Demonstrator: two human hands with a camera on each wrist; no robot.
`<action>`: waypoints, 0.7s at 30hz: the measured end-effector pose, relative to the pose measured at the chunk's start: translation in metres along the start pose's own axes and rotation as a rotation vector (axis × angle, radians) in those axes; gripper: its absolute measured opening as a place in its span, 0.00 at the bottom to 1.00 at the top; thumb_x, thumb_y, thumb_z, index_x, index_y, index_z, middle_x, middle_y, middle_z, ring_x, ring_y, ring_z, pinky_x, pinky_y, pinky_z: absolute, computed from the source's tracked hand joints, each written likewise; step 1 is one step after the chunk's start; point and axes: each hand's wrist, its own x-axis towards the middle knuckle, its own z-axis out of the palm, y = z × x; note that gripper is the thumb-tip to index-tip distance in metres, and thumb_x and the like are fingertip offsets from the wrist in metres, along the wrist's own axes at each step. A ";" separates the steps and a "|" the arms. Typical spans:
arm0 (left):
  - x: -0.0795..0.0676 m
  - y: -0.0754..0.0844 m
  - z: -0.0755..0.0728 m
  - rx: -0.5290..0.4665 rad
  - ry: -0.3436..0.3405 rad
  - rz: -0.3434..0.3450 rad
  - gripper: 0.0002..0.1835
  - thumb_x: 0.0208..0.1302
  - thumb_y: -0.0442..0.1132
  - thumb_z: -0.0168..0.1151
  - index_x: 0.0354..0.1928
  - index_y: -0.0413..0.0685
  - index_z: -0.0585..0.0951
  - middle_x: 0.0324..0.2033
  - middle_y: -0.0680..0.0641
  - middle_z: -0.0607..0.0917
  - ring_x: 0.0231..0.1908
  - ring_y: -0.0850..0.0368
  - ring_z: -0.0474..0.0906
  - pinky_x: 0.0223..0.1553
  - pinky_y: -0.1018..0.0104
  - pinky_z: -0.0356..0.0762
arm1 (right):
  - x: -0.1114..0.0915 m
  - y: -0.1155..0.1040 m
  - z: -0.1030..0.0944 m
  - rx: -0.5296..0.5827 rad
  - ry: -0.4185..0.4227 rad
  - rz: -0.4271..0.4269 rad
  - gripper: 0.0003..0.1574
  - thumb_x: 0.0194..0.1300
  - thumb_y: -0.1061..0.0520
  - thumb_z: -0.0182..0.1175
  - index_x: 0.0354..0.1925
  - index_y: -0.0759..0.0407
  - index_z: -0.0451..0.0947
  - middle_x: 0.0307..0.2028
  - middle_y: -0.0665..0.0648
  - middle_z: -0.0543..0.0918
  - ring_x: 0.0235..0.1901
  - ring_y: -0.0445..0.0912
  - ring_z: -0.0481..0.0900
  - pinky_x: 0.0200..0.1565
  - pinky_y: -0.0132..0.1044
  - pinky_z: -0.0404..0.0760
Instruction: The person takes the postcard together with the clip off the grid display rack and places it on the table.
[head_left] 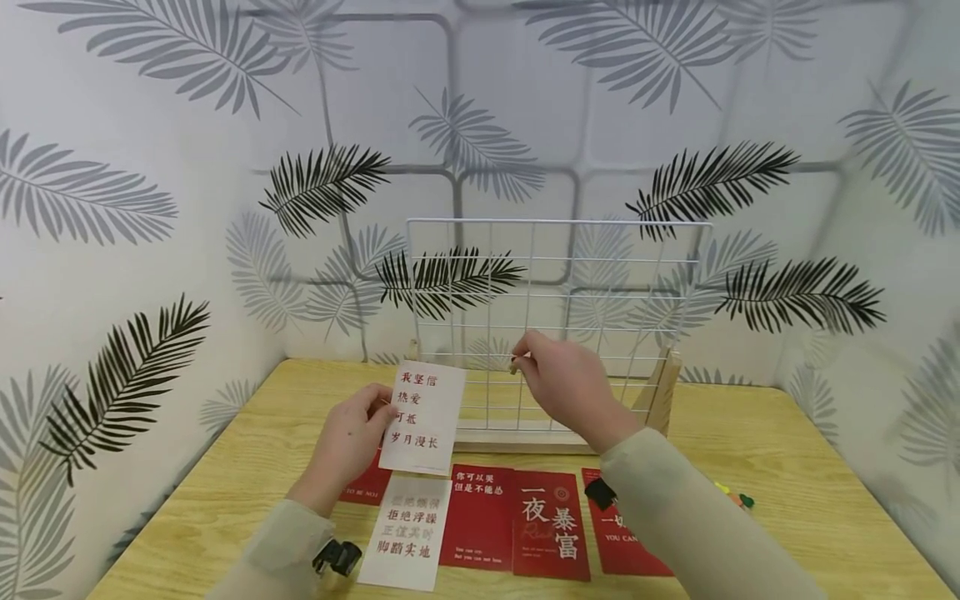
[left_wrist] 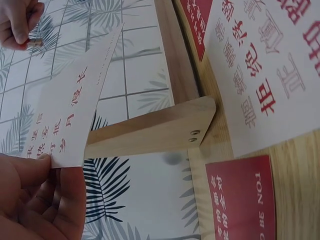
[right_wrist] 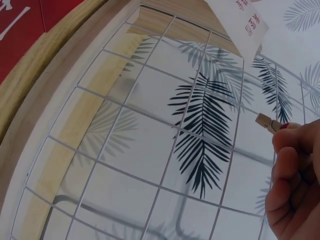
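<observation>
My left hand [head_left: 351,437] pinches a white card [head_left: 424,417] with red Chinese characters by its left edge, holding it up in front of the white wire grid [head_left: 558,287]. In the left wrist view, thumb and fingers grip the card [left_wrist: 70,105] near a corner. My right hand [head_left: 566,379] is raised before the grid's middle. Between its thumb and forefinger it pinches a small wooden clothespin [right_wrist: 267,122], whose tip points away from the fingers toward the wires. The grid stands upright in a wooden base [left_wrist: 150,130].
On the table [head_left: 217,467] in front of the grid lie a second white card [head_left: 405,533] and several red cards [head_left: 551,525]. Small colourful pieces [head_left: 738,498] sit to the right, partly behind the right sleeve. A leaf-patterned wall rises behind.
</observation>
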 end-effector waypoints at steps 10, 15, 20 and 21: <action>-0.002 -0.007 -0.017 0.034 0.001 -0.002 0.10 0.76 0.40 0.57 0.54 0.48 0.80 0.36 0.50 0.82 0.34 0.54 0.76 0.37 0.61 0.76 | -0.017 0.017 -0.003 0.007 0.015 0.024 0.05 0.71 0.55 0.64 0.44 0.52 0.80 0.29 0.46 0.86 0.16 0.37 0.69 0.20 0.34 0.69; -0.004 -0.010 -0.023 0.054 0.010 -0.004 0.09 0.76 0.39 0.57 0.53 0.48 0.79 0.36 0.49 0.82 0.34 0.53 0.76 0.38 0.60 0.75 | -0.025 0.024 -0.005 0.015 0.021 0.028 0.05 0.72 0.55 0.64 0.44 0.53 0.80 0.31 0.47 0.87 0.16 0.36 0.68 0.21 0.34 0.70; -0.005 -0.014 -0.027 0.043 0.003 -0.015 0.10 0.76 0.40 0.57 0.53 0.47 0.80 0.35 0.50 0.82 0.33 0.54 0.76 0.36 0.61 0.75 | -0.033 0.031 -0.008 0.052 -0.016 0.068 0.06 0.73 0.55 0.62 0.45 0.54 0.79 0.32 0.46 0.87 0.17 0.37 0.68 0.22 0.35 0.70; -0.006 -0.014 -0.028 0.041 0.002 -0.018 0.10 0.76 0.40 0.57 0.53 0.47 0.80 0.35 0.50 0.82 0.33 0.54 0.77 0.36 0.61 0.75 | -0.035 0.032 -0.009 0.057 -0.022 0.076 0.05 0.73 0.55 0.62 0.45 0.53 0.79 0.32 0.46 0.87 0.17 0.38 0.68 0.22 0.35 0.70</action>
